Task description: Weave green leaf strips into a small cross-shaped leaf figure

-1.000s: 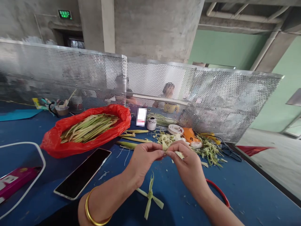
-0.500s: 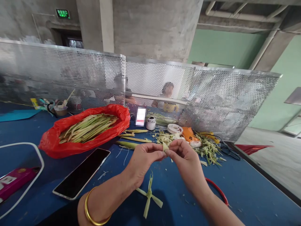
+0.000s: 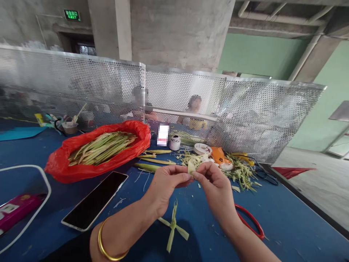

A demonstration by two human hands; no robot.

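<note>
Between my two hands is a short strip of pale green leaf [image 3: 191,166], bent over at the top. My left hand [image 3: 170,183] pinches its lower left side with thumb and forefinger. From the right, my right hand [image 3: 214,182] pinches the same strip, and the fingertips of both hands nearly meet. Below them on the blue table lies a small cross-shaped piece of knotted leaf strips [image 3: 173,226]. Several long leaf pieces [image 3: 158,161] rest just beyond my left hand. A pile of leaf scraps [image 3: 242,173] lies beyond my right hand.
A red plastic bag [image 3: 60,167] full of long leaves stands at left, with a phone [image 3: 95,202] in front. A tape roll [image 3: 202,149], a white jar [image 3: 175,143] and an orange packet [image 3: 217,155] stand before the perforated metal screen [image 3: 180,87]. A red-handled tool [image 3: 252,220] lies by my right forearm.
The leaf strip's top has gone from a pointed fold to a broader, rounded bend. Both hands stay in nearly the same place, still pinching it; my right forearm has shifted slightly left.
</note>
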